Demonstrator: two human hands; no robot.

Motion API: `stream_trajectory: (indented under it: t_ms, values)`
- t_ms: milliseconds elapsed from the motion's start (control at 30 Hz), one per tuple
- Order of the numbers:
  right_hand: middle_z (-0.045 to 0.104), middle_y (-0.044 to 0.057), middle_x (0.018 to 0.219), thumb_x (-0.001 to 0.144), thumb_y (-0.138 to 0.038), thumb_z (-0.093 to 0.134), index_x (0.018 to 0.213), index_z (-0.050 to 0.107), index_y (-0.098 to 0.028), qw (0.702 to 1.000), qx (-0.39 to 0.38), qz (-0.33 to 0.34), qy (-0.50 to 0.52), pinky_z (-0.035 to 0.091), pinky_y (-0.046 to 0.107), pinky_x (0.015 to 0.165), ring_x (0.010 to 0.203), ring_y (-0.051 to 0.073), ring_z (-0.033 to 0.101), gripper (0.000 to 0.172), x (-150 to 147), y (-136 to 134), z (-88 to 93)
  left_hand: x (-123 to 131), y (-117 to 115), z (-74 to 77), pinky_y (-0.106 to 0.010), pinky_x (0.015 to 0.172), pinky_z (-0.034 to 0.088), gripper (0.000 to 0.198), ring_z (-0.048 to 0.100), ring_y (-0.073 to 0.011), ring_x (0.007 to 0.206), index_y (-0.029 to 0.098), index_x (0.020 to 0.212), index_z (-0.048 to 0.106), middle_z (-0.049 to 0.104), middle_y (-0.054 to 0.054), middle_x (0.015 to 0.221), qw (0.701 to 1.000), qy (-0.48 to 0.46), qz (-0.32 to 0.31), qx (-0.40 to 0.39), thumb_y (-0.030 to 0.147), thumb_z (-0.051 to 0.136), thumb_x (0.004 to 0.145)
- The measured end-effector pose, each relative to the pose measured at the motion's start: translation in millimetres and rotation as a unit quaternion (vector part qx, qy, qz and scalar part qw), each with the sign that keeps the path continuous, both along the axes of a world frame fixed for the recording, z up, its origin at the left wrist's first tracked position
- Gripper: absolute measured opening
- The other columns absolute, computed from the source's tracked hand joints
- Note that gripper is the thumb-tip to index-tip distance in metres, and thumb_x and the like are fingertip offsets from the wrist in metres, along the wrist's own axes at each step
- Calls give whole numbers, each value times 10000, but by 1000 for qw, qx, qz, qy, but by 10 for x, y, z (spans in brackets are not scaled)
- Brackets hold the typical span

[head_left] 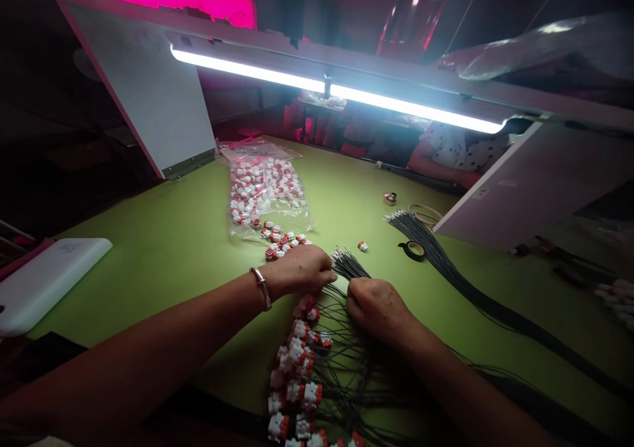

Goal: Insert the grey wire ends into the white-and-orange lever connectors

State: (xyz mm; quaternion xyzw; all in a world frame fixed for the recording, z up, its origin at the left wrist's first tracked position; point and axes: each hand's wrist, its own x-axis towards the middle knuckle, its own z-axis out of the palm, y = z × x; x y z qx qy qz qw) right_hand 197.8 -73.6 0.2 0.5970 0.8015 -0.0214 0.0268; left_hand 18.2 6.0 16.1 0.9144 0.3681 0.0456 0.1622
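Observation:
My right hand (379, 307) is closed around a bundle of thin black wires (349, 263) whose bare metal tips fan out to the upper left. Just left of those tips is my left hand (308, 269), fingers pressed together; what they pinch is too small to make out. Below my hands, white and orange connectors (297, 351) with black wires attached lie in a long cluster. Loose connectors (284, 241) sit beyond my left hand, beside an open clear bag (267, 186) full of them. A single connector (362, 245) lies past the wire tips.
On the green table (163, 236), black tape (415, 251) and a long wire bundle (460, 295) lie at the right. A white case (54, 282) is at the left edge. A lamp (416, 109) spans the table between white panels. Another person (446, 153) sits beyond.

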Motion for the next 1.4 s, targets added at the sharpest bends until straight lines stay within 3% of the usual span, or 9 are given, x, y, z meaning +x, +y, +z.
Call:
stream_trajectory:
  t_ms: [267, 467, 667, 767, 900, 1000, 1100, 1200, 1400]
  values:
    - [721, 90, 832, 891, -153, 521, 831, 663, -150, 999, 14, 30, 21, 325, 307, 636, 742, 205, 646, 154, 42, -16, -47, 122, -59, 12, -322, 559, 398, 121, 610, -246, 571, 154, 568, 685, 659, -99, 569, 996, 76, -40, 35, 44, 662, 615]
    - [697, 120, 876, 875, -161, 541, 829, 656, -154, 996, 26, 52, 69, 328, 312, 643, 773, 234, 623, 124, -50, 83, -85, 46, -98, -95, -371, 710, 480, 156, 640, -284, 780, 130, 779, 677, 709, -150, 815, 988, 62, -116, 76, 9, 614, 702]
    - [621, 65, 700, 764, -67, 576, 705, 577, -164, 980, 17, 54, 191, 327, 298, 604, 630, 191, 531, 113, -76, 164, -124, -130, -222, -100, -359, 735, 503, 150, 644, -258, 823, 119, 988, 641, 699, -134, 926, 997, 7, -34, 75, 98, 593, 846]
    - [528, -2, 662, 819, -113, 544, 732, 528, -190, 956, 20, 26, 291, 338, 269, 580, 599, 154, 460, 117, -21, 104, -103, -260, -402, -77, -332, 765, 507, 241, 642, -233, 900, 130, 1132, 603, 679, -124, 1029, 997, -40, 18, 66, 280, 508, 969]
    - [414, -56, 632, 919, -247, 503, 829, 523, -203, 904, -8, -9, 428, 331, 233, 522, 554, 122, 377, 102, 1, 35, -98, -406, -696, -109, -296, 770, 481, 219, 616, -192, 844, 179, 861, 690, 656, -59, 903, 993, -110, -32, 2, 269, 515, 958]
    - [397, -59, 633, 930, -306, 526, 813, 546, -197, 863, -46, -20, 502, 319, 228, 510, 557, 112, 359, 162, -25, 20, -121, -489, -797, -168, -301, 797, 475, 210, 608, -195, 874, 173, 926, 705, 651, -71, 942, 981, -183, -28, -59, 273, 522, 955]
    - [410, -56, 629, 921, -337, 560, 815, 581, -185, 826, -85, -32, 556, 313, 230, 511, 558, 108, 364, 186, -47, 5, -147, -591, -721, -196, -287, 774, 478, 173, 614, -185, 856, 174, 1002, 673, 661, -55, 933, 961, -254, 70, -78, 291, 565, 934]
    - [429, -49, 643, 898, -356, 602, 841, 619, -171, 795, -109, -50, 594, 291, 234, 511, 567, 106, 353, 195, -63, -20, -153, -677, -531, -175, -292, 678, 449, 92, 585, -178, 743, 168, 928, 640, 632, -38, 865, 957, -217, 194, 19, 244, 609, 888]
    - [477, -31, 714, 840, -304, 657, 804, 583, -173, 748, -117, -90, 647, 313, 236, 559, 623, 109, 380, 154, -102, -67, -109, -621, -287, -220, -327, 678, 416, 134, 557, -216, 782, 171, 771, 621, 586, -73, 891, 977, -110, 155, 99, 157, 552, 885]
